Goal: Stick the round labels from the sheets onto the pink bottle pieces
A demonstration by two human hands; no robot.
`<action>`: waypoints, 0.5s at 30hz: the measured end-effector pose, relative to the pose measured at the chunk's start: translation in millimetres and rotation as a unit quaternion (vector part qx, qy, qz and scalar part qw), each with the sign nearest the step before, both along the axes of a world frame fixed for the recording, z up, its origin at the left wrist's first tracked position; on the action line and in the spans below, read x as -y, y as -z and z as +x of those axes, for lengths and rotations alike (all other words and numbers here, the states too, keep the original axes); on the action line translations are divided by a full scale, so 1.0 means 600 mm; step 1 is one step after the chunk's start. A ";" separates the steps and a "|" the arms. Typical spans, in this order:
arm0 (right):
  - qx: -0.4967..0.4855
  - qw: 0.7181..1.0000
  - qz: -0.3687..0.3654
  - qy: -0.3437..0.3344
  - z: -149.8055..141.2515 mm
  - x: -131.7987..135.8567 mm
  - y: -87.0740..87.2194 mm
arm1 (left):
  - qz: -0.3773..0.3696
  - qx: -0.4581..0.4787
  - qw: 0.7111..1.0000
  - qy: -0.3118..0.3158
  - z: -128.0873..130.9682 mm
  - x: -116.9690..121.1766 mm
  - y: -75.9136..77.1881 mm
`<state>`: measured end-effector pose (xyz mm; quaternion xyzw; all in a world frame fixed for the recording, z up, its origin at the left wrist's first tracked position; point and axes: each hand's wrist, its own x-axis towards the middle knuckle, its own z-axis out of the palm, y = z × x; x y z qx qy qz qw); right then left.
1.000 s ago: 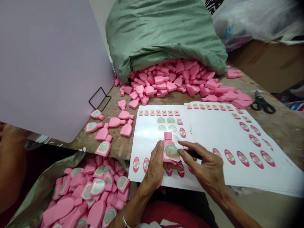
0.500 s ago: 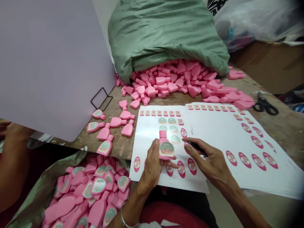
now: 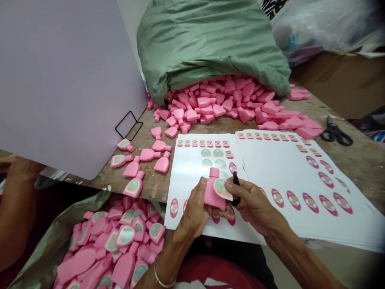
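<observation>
My left hand [image 3: 195, 208] grips a small pink plastic bottle [image 3: 213, 196] from its left side, cap up, above a sheet of stickers [image 3: 189, 176]. My right hand [image 3: 255, 200] pinches the right edge of a pale green and cream label [image 3: 223, 188] between thumb and finger. That label lies askew across the bottle's front, its right part reaching past the side. A slim black tool [image 3: 236, 188] is also held in my right hand; its exact kind is unclear. Oval pink stickers on the sheet are partly hidden under my hands.
A green sack [image 3: 210, 44] spills a heap of pink bottles [image 3: 207, 106] at the back. Labelled bottles fill a sack [image 3: 120, 241] at lower left. Black scissors [image 3: 335, 132] and a second sticker sheet [image 3: 270, 160] lie right. A grey panel [image 3: 66, 80] stands left, beside another person's arm [image 3: 21, 208].
My right hand has moved left to the bottle and now pinches the label. The label, earlier square on the bottle's front, now sits askew. The bottle has shifted slightly right and turned.
</observation>
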<state>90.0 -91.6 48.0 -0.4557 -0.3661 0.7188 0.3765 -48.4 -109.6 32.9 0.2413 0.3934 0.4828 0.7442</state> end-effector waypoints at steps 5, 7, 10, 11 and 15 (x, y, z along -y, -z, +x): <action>0.099 0.989 0.082 0.067 0.000 0.005 -0.010 | 0.003 0.016 1.000 -0.017 0.003 0.002 -0.013; 0.147 0.977 0.132 0.077 -0.001 0.006 -0.013 | -0.003 0.014 1.000 -0.016 0.004 0.003 -0.014; 0.187 0.965 0.167 0.076 -0.002 0.007 -0.014 | -0.006 0.022 1.000 -0.012 0.005 0.003 -0.016; 0.198 0.962 0.172 0.074 -0.002 0.008 -0.014 | -0.006 0.027 1.000 -0.012 0.005 0.003 -0.018; 0.239 0.949 0.194 0.065 -0.003 0.012 -0.011 | -0.012 0.035 0.999 -0.007 0.005 0.004 -0.025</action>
